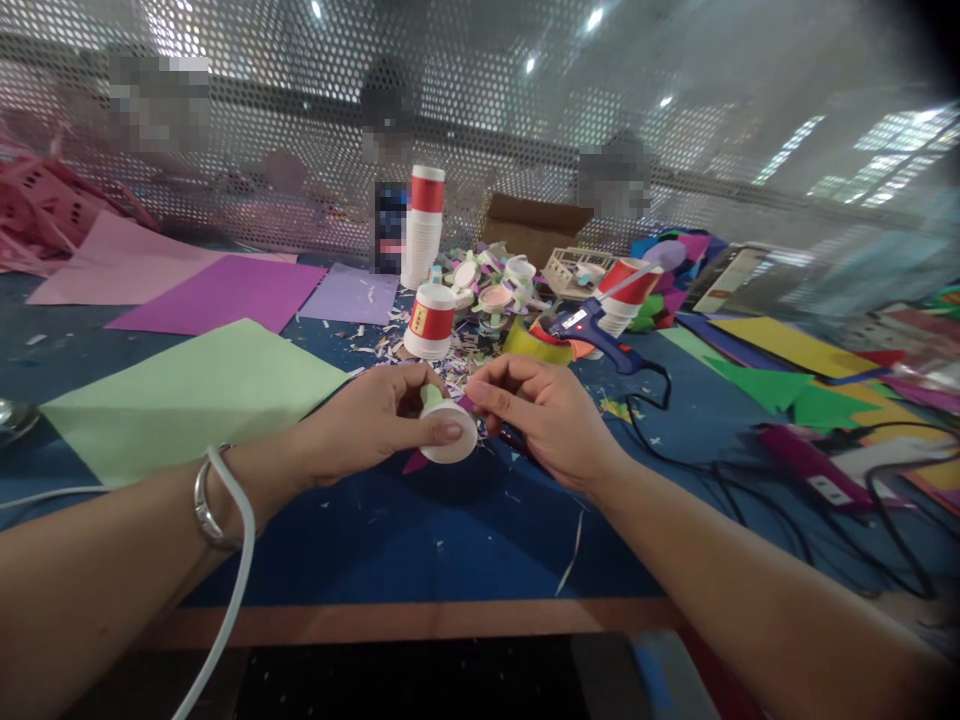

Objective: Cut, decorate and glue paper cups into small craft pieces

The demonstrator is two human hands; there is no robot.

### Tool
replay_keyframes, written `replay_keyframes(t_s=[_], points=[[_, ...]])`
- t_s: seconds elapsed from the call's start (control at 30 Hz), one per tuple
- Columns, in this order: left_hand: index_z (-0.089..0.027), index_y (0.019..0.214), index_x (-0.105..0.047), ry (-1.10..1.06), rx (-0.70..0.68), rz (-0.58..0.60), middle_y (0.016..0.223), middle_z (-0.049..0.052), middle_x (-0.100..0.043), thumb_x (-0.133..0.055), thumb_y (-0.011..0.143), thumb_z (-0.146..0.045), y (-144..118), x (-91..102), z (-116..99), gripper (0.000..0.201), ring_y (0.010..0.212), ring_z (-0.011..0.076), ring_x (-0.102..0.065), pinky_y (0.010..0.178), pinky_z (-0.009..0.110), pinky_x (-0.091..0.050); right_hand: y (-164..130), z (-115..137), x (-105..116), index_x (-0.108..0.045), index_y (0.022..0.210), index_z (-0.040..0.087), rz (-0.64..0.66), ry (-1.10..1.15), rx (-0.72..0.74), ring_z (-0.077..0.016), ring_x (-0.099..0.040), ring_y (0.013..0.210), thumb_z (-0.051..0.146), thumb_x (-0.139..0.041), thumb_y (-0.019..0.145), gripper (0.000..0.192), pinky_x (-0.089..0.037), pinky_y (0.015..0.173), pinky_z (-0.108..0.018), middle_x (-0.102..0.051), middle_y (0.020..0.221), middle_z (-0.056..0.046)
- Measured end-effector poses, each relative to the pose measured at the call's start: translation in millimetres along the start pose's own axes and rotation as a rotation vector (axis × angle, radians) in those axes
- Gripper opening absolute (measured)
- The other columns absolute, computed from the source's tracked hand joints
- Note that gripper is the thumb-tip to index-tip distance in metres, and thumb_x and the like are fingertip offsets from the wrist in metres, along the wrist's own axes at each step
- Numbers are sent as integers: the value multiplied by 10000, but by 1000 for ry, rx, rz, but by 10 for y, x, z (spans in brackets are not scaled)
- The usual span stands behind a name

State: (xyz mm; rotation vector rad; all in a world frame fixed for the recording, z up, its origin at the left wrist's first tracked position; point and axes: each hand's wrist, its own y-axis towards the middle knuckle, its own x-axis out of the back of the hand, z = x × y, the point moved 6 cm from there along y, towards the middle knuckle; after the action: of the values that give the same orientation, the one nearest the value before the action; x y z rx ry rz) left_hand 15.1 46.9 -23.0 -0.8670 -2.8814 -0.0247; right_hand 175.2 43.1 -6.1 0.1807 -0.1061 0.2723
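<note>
My left hand is closed on a small white paper cup base, its thumb pressed flat on the round face. A pale green paper piece sticks up from the cup base, and a purple paper tip shows below it. At the cup base's right edge, the fingers of my right hand pinch a purple paper strip. Whether that strip is joined to the cup base I cannot tell. Something dark under my right hand is mostly hidden.
Behind my hands stand a red-and-white paper cup, a tall cup stack and a pile of similar small pieces among paper scraps. A blue glue gun rests at right, near a purple power strip. Coloured sheets lie left.
</note>
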Motion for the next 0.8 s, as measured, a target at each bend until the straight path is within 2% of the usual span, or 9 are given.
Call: replay_keyframes(t_s=[0.2, 0.4, 0.5, 0.67, 0.8], points=[[-182, 878, -614, -59, 11, 9, 830, 13, -657, -787, 796, -362, -10, -12, -20, 263, 712, 138, -569, 638, 259, -393, -3, 11, 0, -716, 836, 193, -20, 44, -13, -95, -551, 582, 379, -803, 817, 206, -452, 556, -244, -641, 716, 13], [-179, 890, -595, -62, 23, 81, 834, 10, -655, -795, 787, -345, -23, -58, -23, 280, 711, 132, -567, 635, 243, -392, -10, 17, 25, -713, 829, 185, -54, 64, -20, -78, -539, 552, 362, -810, 814, 202, -423, 520, -222, -623, 689, 24], [-175, 910, -587, -46, 37, 46, 851, 15, -654, -789, 793, -366, -24, -44, -27, 302, 716, 131, -563, 631, 240, -398, -11, 21, 17, -715, 832, 180, -37, 65, -3, -77, -545, 562, 360, -806, 818, 202, -447, 534, -216, -628, 689, 22], [-177, 881, -581, -14, 28, 30, 752, -21, -601, -791, 793, -395, -16, -25, -43, 316, 652, 108, -522, 589, 225, -386, -4, 36, 4, -715, 839, 186, -10, 29, -5, -73, -548, 560, 362, -798, 824, 196, -444, 531, -214, -638, 713, 21], [-178, 918, -606, 13, 31, 5, 796, 1, -652, -753, 825, -390, -17, 5, -50, 274, 693, 119, -574, 620, 233, -420, 12, 44, 56, -726, 865, 188, -23, -28, -13, -76, -545, 556, 386, -756, 861, 201, -444, 531, -232, -636, 737, 12]])
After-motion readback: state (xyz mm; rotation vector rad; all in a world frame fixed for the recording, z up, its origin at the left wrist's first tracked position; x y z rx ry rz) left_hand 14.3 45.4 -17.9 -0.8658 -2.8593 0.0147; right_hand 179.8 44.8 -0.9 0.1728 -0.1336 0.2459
